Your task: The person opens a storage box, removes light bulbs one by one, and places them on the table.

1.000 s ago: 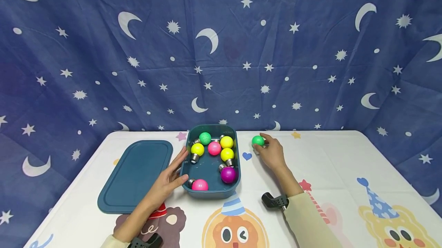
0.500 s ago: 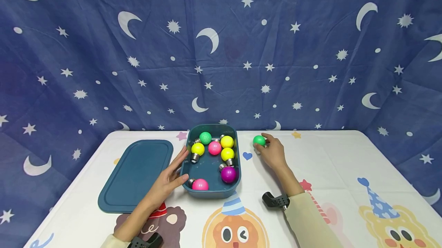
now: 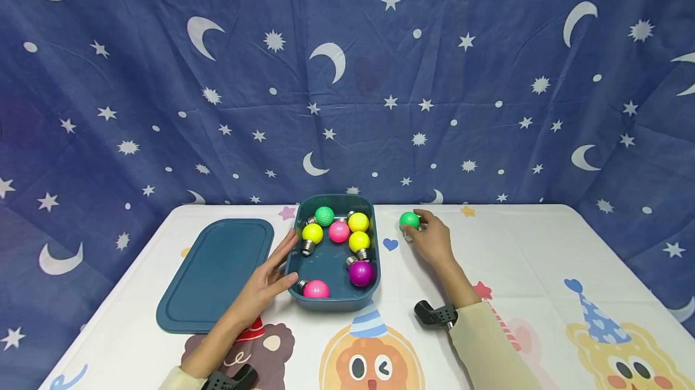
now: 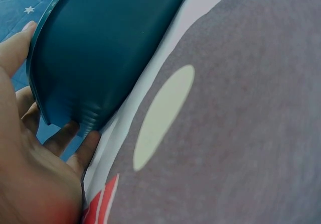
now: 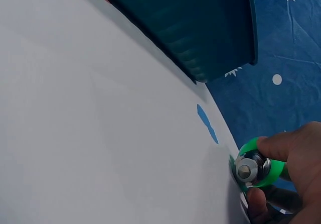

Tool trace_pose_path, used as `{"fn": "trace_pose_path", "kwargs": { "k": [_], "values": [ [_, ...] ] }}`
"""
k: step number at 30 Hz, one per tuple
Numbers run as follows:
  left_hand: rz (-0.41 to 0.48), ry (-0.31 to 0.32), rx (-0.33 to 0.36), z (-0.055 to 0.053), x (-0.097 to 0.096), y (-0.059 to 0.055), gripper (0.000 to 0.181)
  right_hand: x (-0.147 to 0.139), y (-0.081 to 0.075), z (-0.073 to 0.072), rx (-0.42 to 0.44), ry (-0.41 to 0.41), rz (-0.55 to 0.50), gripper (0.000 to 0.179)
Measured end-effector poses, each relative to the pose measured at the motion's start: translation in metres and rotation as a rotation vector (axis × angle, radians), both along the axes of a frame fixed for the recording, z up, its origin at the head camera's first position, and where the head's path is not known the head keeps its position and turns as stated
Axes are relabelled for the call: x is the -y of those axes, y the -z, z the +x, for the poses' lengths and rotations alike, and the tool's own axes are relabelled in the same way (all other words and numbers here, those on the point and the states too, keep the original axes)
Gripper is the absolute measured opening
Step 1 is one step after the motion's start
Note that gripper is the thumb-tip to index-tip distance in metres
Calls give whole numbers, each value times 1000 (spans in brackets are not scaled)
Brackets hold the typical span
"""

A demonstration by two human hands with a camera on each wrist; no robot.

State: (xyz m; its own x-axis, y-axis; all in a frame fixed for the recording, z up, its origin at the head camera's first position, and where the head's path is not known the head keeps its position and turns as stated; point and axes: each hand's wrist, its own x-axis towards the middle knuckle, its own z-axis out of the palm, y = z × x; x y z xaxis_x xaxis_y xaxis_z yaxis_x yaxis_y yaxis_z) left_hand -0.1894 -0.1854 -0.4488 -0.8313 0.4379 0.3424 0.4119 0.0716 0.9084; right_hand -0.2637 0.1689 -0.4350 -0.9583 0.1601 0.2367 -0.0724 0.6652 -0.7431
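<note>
A dark teal box [image 3: 331, 304] holds several light bulbs, among them a textured green bulb [image 3: 324, 216], a yellow bulb [image 3: 312, 233], a purple bulb [image 3: 361, 273] and a pink bulb [image 3: 317, 288]. Against the box's left side rests my left hand [image 3: 263, 284], its fingers extended; the left wrist view shows the thumb at the rim and fingertips along the outer wall. To the right of the box, my right hand [image 3: 432, 239] pinches a green light bulb [image 3: 409, 220] between thumb and fingers. Its metal screw base [image 5: 251, 169] faces the camera in the right wrist view.
A flat teal lid [image 3: 217, 275] lies left of the box, beyond my left forearm. The white tablecloth [image 3: 510, 245] has printed cartoon figures. Behind the table hangs a blue curtain [image 3: 380, 148] with moons and stars.
Both hands keep nearly the same pose. The head view has shifted very slightly, and the green bulb in my right hand sits a touch farther right.
</note>
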Motion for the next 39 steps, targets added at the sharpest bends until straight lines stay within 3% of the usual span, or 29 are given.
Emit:
{"fn": "trace_pose_path", "kwargs": {
  "k": [39],
  "values": [
    [7, 0, -11, 1, -1, -1, 64, -2, -1, 1, 45, 26, -8, 55]
  ]
}}
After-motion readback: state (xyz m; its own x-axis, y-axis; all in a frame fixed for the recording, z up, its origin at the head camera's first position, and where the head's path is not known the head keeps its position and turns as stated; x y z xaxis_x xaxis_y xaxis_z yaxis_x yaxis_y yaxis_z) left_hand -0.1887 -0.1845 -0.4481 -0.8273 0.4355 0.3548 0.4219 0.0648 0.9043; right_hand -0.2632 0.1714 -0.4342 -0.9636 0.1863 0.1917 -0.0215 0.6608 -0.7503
